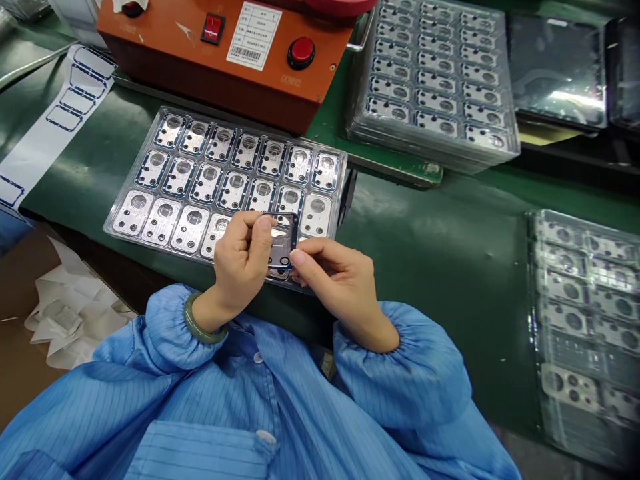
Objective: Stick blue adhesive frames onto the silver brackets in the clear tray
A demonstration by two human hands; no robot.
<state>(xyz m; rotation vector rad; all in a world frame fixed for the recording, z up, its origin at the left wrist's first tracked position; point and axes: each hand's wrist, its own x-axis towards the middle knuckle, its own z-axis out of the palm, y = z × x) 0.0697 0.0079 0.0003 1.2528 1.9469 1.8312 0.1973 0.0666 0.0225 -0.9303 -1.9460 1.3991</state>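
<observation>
Item: your left hand (243,263) and right hand (340,287), both pinched on one blue-edged metal plate (283,243) (held over the near edge of the clear tray (109,227)).

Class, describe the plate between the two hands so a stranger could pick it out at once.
On the green bench, below the orange control box, lies a clear plastic tray of metal plates. At its near edge, the left hand and right hand pinch one plate. Unlike its neighbours, it is lifted off the tray.
</observation>
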